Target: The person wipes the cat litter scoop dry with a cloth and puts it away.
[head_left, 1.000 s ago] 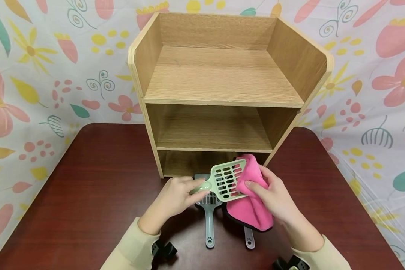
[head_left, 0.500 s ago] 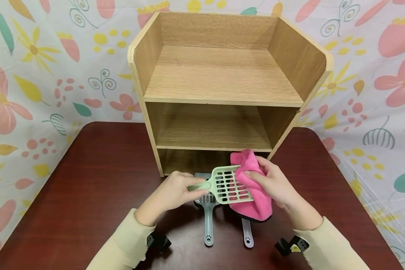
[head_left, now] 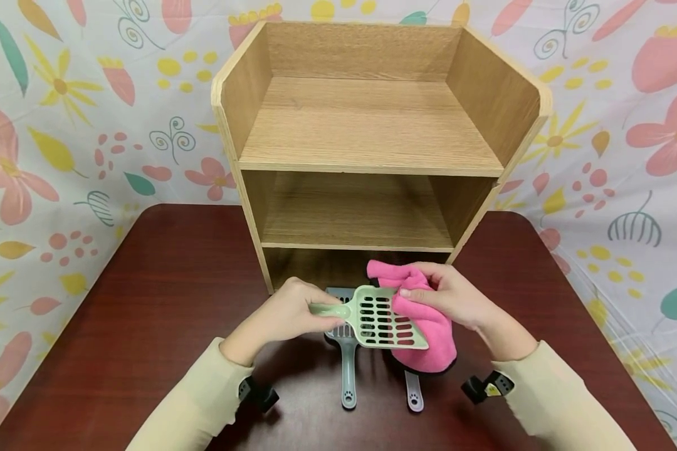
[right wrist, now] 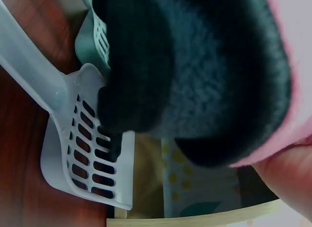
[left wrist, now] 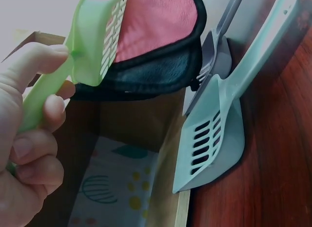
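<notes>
Cloth point(head_left: 431, 329): a fold of its top now juts out left toward the shelf point(head_left: 372, 125), where half a second ago it stood up beside the fingers.
Green scoop point(head_left: 382, 321): now a little nearer the desk's point(head_left: 175, 282) near side and more tilted; it is held above the desk, before the shelf, midway between the desk's left and right edges.
Left hand point(head_left: 296, 313): grasps the green scoop's handle, as before.
Right hand point(head_left: 457, 297): grips the cloth against the slotted blade, as before.
Left wrist view: shows the cloth's dark lining point(left wrist: 156, 78), of which the head view gives only black edging.
Right wrist view: shows the slotted blade of the lilac scoop point(head_left: 414, 391), hidden under the cloth from the head.
Scoops: three; one in hand, and the grey-blue scoop point(head_left: 348, 373) and lilac one lying on the desk, handles toward its near edge.
Cloths: one, pink outside.
Shelf: one, three levels, at the desk's far edge between the rounded far corners.
</notes>
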### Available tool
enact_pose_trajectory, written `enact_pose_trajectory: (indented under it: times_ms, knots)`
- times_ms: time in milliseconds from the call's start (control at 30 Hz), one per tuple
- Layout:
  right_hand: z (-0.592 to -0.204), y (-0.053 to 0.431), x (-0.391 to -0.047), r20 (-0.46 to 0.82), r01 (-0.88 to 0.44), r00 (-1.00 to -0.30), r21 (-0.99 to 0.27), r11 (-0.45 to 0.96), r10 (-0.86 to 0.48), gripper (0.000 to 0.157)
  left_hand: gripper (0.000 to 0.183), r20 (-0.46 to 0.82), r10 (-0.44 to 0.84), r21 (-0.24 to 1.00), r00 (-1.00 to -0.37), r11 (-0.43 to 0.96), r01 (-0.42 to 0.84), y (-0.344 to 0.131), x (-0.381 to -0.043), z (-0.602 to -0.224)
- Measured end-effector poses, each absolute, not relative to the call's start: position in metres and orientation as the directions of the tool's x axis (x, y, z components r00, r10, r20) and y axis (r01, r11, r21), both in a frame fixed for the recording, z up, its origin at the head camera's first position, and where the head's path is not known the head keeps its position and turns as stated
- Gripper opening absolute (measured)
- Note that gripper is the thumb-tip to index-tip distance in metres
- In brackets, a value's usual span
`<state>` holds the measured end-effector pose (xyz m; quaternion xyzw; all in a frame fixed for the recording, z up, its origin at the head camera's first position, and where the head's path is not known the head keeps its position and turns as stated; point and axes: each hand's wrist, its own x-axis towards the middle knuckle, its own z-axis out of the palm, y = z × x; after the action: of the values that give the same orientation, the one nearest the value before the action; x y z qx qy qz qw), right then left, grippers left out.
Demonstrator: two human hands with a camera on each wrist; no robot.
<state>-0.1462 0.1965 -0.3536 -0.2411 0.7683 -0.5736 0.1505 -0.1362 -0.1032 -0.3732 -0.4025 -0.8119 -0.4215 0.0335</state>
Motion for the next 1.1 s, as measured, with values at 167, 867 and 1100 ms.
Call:
enact_pose_trajectory:
  times_ms: [167, 867, 1100]
  knots:
    - [-0.349, 0.193, -0.151, 0.039, -0.238, -0.826, -0.928, 0.286, -0.562, 0.03, 0.015, 0.39, 0.633, 0.656, -0.668, 0.317, 0.684, -0.103, -0.137, -0.371]
    - [-0.336, 0.153, -0.146, -0.054, -0.496, -0.641, -0.732, 0.467, -0.766, 0.033, 0.008, 0.461, 0.687, 0.505, -0.562, 0.317, 0.803, -0.083, -0.128, -0.374]
    - [-0.331, 0.168, -0.145, -0.196, -0.47, -0.659, -0.646, 0.601, -0.726, 0.044, 0.013, 0.527, 0.643, 0.469, -0.555, 0.324, 0.822, -0.089, -0.128, -0.374]
